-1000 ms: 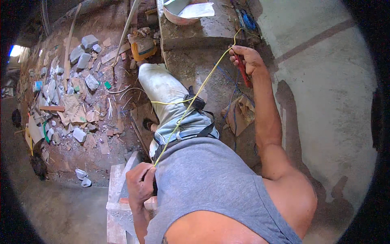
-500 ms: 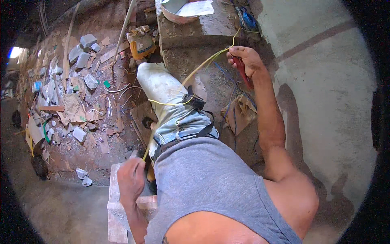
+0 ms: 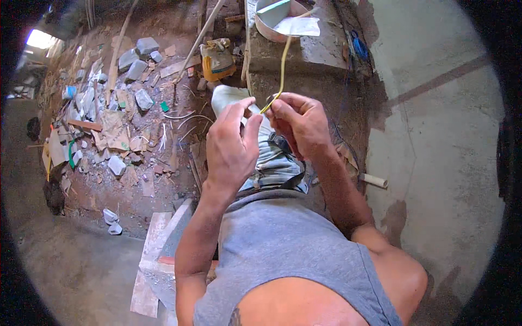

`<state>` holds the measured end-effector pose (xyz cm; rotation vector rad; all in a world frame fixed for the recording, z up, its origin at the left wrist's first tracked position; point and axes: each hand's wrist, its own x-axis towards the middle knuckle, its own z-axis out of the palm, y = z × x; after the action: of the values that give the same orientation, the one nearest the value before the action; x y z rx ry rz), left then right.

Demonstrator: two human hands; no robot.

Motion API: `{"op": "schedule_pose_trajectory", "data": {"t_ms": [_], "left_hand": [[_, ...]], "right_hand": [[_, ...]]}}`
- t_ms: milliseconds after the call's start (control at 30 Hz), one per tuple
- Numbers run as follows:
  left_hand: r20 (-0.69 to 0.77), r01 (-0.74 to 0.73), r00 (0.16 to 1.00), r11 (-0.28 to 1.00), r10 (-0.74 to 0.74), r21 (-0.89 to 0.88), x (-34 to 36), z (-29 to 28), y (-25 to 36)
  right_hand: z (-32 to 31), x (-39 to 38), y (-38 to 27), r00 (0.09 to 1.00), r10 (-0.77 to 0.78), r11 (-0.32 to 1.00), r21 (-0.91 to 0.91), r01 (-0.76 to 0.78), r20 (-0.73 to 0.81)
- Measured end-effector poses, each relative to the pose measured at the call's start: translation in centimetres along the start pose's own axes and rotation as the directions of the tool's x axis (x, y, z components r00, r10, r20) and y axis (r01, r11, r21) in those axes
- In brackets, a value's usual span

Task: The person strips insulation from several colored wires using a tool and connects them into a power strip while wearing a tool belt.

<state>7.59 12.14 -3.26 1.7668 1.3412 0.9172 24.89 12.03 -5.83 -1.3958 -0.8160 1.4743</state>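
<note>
With the right hand [image 3: 305,122], gripped a thin, curving yellow wire [image 3: 283,68] and a red-handled tool [image 3: 294,145] above faded, creased trousers [image 3: 267,158], and held the left hand [image 3: 230,145] loosely parted beside the wire's lower end.

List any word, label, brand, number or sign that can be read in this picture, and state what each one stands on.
No text can be read anywhere.
Yellow-and-grey bag: any print is too small and blurred to read.
Brown paper: any marks are too blurred to read.
Blue-and-white packet: too small to read.
Yellow wire: no marking can be made out.
</note>
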Motion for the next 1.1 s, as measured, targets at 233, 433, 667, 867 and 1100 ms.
{"op": "schedule_pose_trajectory", "data": {"t_ms": [233,433,667,867,1100], "left_hand": [[-0.127,0.088,0.987,0.991,-0.1,-0.102,-0.6,-1.4,0.4],[-0.164,0.11,0.979,0.991,-0.122,-0.081,-1.8,-2.3,1.0],[-0.141,0.076,0.987,0.997,-0.077,-0.012,-2.9,-3.5,1.1],[-0.102,0.021,0.995,0.999,-0.018,0.026,-3.6,-4.6,0.8],[-0.084,0.084,0.993,0.996,-0.081,0.027,-4.6,-5.8,0.3]], "right_hand": [[2.1,-0.6,-1.7,0.974,-0.012,1.0,0.018,0.008,0.226],[2.6,-0.6,-2.5,0.963,-0.003,1.0,-0.021,0.009,0.271],[2.0,0.0,-3.2,0.94,0.022,1.0,-0.014,-0.019,0.341],[2.1,1.0,-3.6,0.874,0.144,0.989,-0.092,-0.114,0.464],[3.1,2.8,-2.9,0.825,0.213,0.977,-0.136,-0.166,0.523]]}}
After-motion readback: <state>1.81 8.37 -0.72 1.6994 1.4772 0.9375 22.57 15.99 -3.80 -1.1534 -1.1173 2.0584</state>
